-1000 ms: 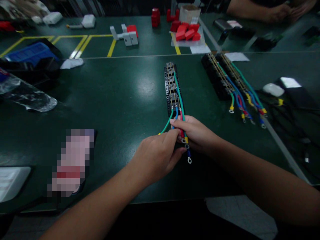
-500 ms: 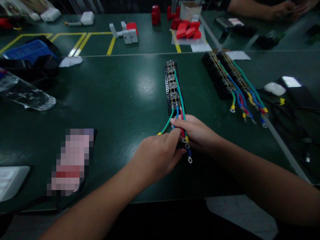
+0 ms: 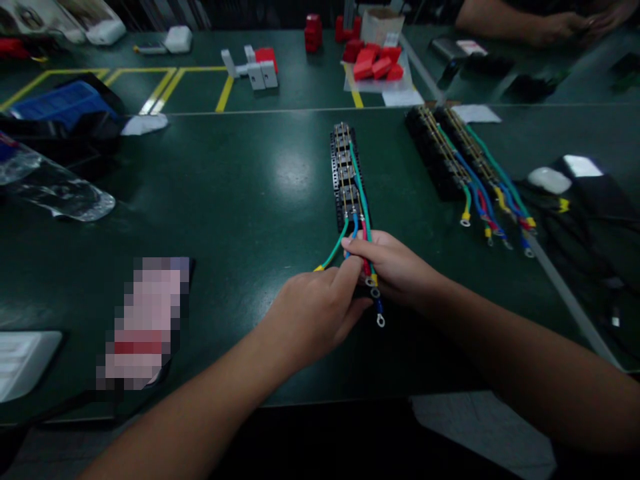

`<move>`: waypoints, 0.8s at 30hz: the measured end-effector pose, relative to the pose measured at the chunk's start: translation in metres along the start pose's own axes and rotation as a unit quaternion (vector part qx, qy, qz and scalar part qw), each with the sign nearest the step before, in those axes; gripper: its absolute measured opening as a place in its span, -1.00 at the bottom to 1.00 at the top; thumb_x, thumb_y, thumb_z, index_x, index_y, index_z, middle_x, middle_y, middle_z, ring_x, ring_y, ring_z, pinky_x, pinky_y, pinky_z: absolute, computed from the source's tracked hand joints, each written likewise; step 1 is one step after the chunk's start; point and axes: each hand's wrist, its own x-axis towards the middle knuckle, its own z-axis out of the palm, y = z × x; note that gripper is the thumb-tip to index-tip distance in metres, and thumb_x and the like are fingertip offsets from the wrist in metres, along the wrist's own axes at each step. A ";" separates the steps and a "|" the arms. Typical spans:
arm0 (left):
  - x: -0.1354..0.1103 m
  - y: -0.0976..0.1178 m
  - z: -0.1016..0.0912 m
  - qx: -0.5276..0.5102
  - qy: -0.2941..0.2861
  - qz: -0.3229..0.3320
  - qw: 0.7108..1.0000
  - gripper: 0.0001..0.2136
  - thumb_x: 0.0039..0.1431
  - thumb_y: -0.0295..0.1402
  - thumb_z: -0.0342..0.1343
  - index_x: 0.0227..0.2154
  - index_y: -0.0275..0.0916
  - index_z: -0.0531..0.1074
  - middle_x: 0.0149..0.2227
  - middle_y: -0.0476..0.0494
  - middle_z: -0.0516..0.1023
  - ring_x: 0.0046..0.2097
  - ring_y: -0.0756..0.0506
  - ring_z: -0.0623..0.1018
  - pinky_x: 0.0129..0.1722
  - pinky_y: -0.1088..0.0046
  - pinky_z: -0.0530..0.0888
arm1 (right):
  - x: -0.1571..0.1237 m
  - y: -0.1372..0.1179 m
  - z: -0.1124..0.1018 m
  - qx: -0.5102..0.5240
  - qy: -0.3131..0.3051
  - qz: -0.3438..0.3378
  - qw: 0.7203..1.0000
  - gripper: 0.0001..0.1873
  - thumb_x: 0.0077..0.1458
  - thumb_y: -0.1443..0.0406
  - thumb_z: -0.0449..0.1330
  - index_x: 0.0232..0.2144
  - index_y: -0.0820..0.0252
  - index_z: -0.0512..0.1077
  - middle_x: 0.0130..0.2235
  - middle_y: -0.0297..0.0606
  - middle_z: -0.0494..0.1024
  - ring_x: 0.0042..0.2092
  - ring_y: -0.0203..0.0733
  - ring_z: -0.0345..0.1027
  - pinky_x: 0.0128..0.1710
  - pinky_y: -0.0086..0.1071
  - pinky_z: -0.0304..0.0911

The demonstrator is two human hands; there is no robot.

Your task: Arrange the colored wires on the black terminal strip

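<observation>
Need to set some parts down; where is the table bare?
Widest: table between clear plastic and terminal strip. Narrower: between that strip and the paired strips. Crowded: wires at left hand and right hand; cables farther right.

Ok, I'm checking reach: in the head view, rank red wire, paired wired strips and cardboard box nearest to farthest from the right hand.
1. Red wire: at the right hand.
2. Wired strips: beyond, rightward.
3. Cardboard box: far back.

Against half a second ago, the head view shifts slightly: the clear bottle [image 3: 60,185] and blue tray [image 3: 65,105] appear a touch further right
</observation>
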 end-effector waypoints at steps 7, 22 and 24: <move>0.000 0.000 0.000 -0.002 0.003 0.000 1.000 -0.67 0.28 -0.24 -0.01 0.02 -0.25 0.13 -0.24 -0.16 0.55 -0.30 -0.21 0.59 -0.42 0.30 0.46 | 0.002 0.002 -0.002 -0.005 -0.008 0.001 1.000 -0.74 0.03 0.26 0.27 -0.55 0.22 0.27 -0.61 -0.46 0.26 -0.59 -0.42 0.08 -0.61 -0.51 0.03; 0.000 0.000 0.000 -0.003 0.002 -0.002 1.000 -0.68 0.28 -0.24 -0.01 0.02 -0.24 0.14 -0.24 -0.16 0.55 -0.29 -0.21 0.59 -0.42 0.30 0.45 | 0.001 -0.001 0.000 -0.009 0.004 0.009 1.000 -0.75 0.03 0.28 0.26 -0.55 0.22 0.27 -0.61 -0.46 0.26 -0.59 -0.43 0.10 -0.62 -0.52 0.01; 0.001 0.000 0.000 -0.005 0.001 -0.001 1.000 -0.68 0.28 -0.24 -0.01 0.01 -0.24 0.14 -0.24 -0.16 0.55 -0.29 -0.22 0.58 -0.42 0.29 0.45 | 0.001 -0.001 0.000 -0.010 0.004 0.008 1.000 -0.75 0.04 0.29 0.26 -0.55 0.22 0.26 -0.61 -0.47 0.26 -0.60 -0.43 0.09 -0.62 -0.52 0.00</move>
